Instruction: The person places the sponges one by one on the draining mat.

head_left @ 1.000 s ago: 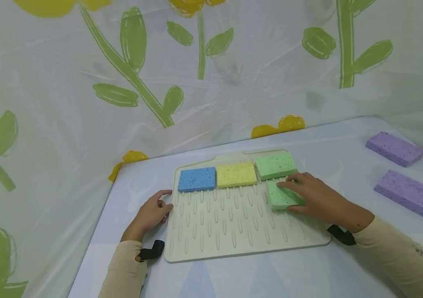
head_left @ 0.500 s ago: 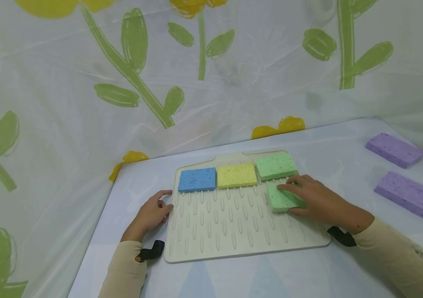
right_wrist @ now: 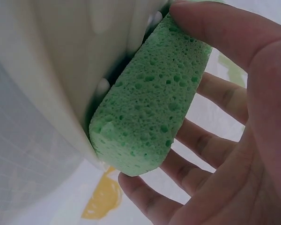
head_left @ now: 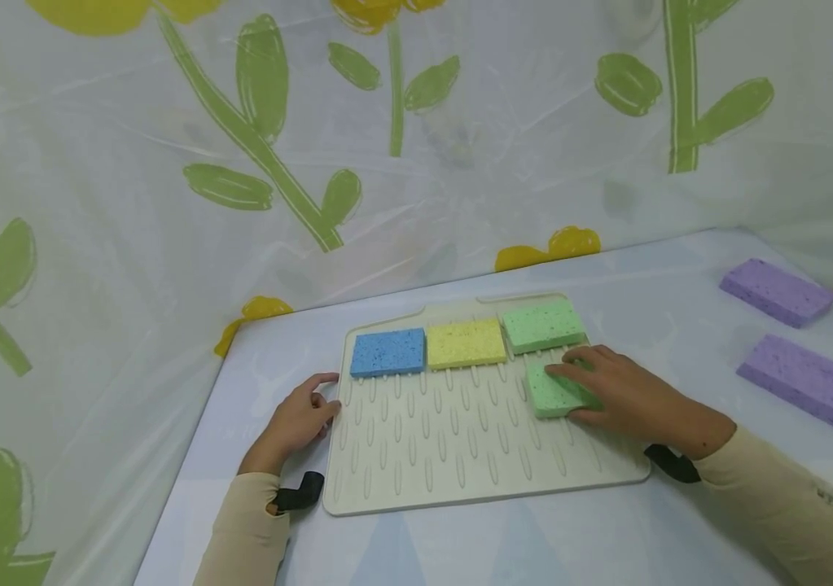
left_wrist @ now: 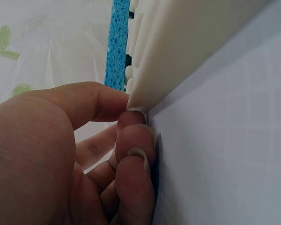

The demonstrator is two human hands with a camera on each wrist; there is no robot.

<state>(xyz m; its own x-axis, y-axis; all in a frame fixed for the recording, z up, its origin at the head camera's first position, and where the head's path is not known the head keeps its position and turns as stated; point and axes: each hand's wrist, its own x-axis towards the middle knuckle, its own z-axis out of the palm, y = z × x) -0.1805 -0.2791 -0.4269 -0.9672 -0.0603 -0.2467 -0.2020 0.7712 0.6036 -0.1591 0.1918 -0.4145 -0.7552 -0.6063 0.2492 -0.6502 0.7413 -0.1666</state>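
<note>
Head view, biggest first: flower-print curtain [head_left: 475,163] behind, then the pale table [head_left: 651,301], then the ribbed mat [head_left: 416,456] lying flat on it. Left hand [head_left: 297,419] at the mat's left edge, fingers bent, thumb tip against the rim; can't tell from here if it pinches or just rests. Right hand [head_left: 617,391] grips the near green sponge [head_left: 551,396], which sits at the mat's right side, just in front of the far green sponge [head_left: 544,325]. Near purple sponge [head_left: 810,382] and far purple sponge [head_left: 778,293] lie on the table, off to the right, well apart from the mat. Blue sponge [head_left: 388,352] and yellow sponge [head_left: 466,343] share the back row with the far green one, just beside each other. Step in hand looks like settling the near green sponge on its spot. To do it well, I'd press it level so the underside seats on several ridges [right_wrist: 103,86] at once, square it to its green neighbour, leave the thin strip between them, and lift the fingers straight up so nothing drags. Left hand had best steady the rim meanwhile. Smallest worry: the sponge's end is close to the mat's rim in the right wrist view, so an outward nudge might overhang it.
</note>
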